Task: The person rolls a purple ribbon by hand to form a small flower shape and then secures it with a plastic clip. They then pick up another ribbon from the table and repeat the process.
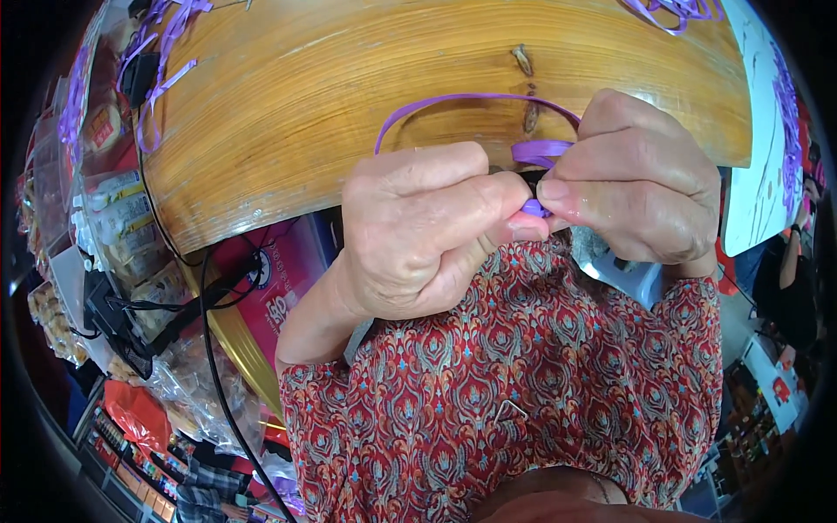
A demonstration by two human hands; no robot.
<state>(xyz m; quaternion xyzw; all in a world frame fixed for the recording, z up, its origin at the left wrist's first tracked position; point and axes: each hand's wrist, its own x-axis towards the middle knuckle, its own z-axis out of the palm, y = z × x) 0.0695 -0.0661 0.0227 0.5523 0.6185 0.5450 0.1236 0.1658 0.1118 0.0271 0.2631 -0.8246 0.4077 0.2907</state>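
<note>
A narrow purple ribbon (471,96) arcs above the near part of the wooden table, running between my two hands. My left hand (423,227) pinches it with thumb and forefinger. Opposite, almost touching those fingertips, my right hand (636,179) grips the same ribbon between thumb and curled fingers. A small purple loop stands up beside the right fingers, and a tight folded bit shows between the two thumbs. Whether that bit is a knot is hidden by the fingers.
The wooden table (288,113) fills the far side. More purple ribbons lie at its far left (166,70) and far right (676,10). A white marbled surface (758,205) adjoins at right. Black cables (209,331), packaged goods (122,213) and a red bag (138,414) crowd the left.
</note>
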